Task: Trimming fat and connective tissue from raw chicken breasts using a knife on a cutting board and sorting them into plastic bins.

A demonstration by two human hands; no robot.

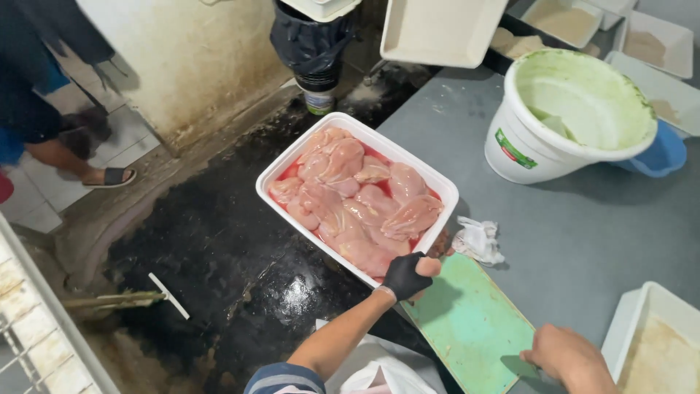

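My left hand (409, 275), in a black glove, grips the near corner of a white rectangular tray (280, 174) filled with raw pink chicken breasts (355, 197). The tray hangs out over the dark floor, only its right end near the grey table's edge. My bare right hand (569, 357) rests on the near end of a green cutting board (472, 321) that lies on the table, its fingers curled over the board's edge. Whether that hand lifts the board or only presses on it I cannot tell.
A white bucket (525, 146) smeared green inside stands on the grey table (605, 233). A crumpled white glove (477, 241) lies beside the tray. White trays of crumbs (652, 346) sit around. A black-lined bin (313, 44), a wet dark floor (219, 248), and another person's sandalled foot (109, 175) are at left.
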